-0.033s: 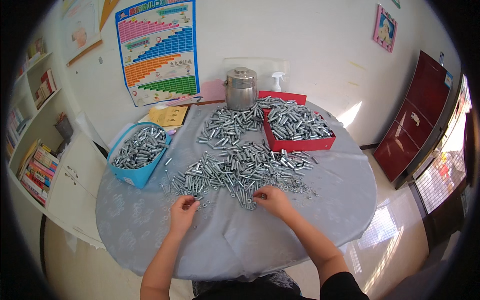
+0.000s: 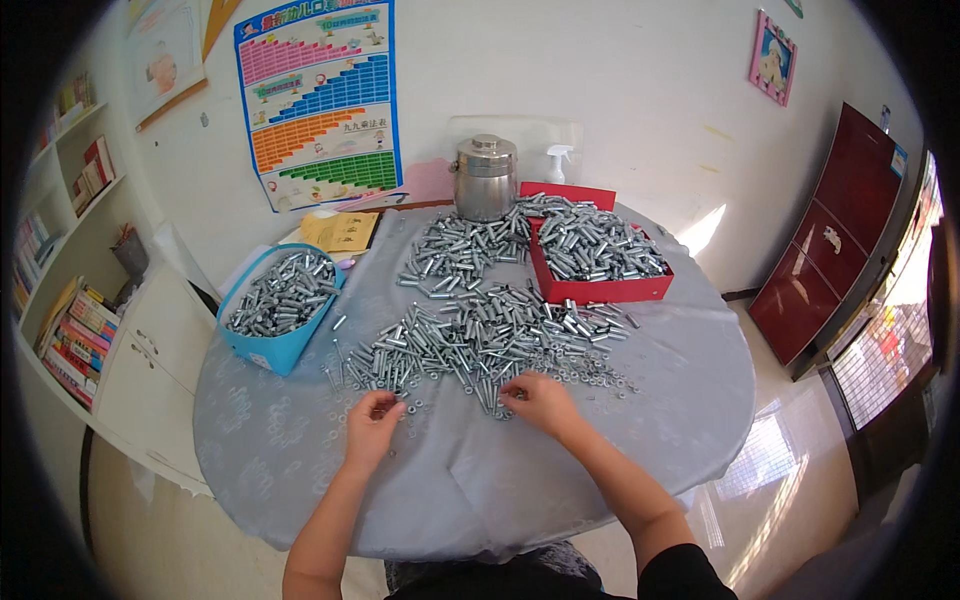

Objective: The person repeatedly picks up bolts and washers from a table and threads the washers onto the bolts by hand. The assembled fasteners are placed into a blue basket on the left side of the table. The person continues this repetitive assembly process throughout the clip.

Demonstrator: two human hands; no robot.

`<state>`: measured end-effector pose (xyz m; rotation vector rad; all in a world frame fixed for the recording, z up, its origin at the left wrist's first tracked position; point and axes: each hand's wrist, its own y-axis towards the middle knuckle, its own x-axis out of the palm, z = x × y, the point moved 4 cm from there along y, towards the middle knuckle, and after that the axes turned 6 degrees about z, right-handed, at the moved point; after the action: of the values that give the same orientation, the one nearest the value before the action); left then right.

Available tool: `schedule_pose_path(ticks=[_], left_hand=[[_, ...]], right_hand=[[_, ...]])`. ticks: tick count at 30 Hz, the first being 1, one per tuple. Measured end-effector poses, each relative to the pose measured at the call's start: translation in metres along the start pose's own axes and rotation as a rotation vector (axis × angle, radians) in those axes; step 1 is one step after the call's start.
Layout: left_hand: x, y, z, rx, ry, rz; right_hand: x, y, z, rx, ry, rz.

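Shifted right hand [image 2: 542, 401] slightly left since last frame, along near edge of bolt-and-sleeve heap [image 2: 480, 328]; kept left hand [image 2: 371, 428] at heap's near-left edge, beside loose washers [image 2: 414, 407]. Curled fingers on both; can't tell grip. See no change in heap, blue bin [image 2: 262, 352] to its left, or red box [image 2: 612, 290] behind-right; probably just minor repositioning.

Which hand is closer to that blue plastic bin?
The left. The left hand is in front of the blue plastic bin and to its right; the right hand is farther right, at the metal fastener heap's front edge.
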<state>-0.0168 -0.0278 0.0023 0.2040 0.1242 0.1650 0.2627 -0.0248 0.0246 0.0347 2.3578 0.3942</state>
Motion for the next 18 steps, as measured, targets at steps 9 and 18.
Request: schedule_pose_path(ticks=[9, 18], left_hand=[[0.033, -0.021, 0.013, -0.15, -0.376, -0.18], [0.05, -0.042, 0.023, -0.343, -0.657, -0.255]], right_hand=[[0.052, 0.016, -0.019, -0.002, -0.297, 0.028], [0.018, -0.021, -0.025, 0.232, 0.761, 0.12]])
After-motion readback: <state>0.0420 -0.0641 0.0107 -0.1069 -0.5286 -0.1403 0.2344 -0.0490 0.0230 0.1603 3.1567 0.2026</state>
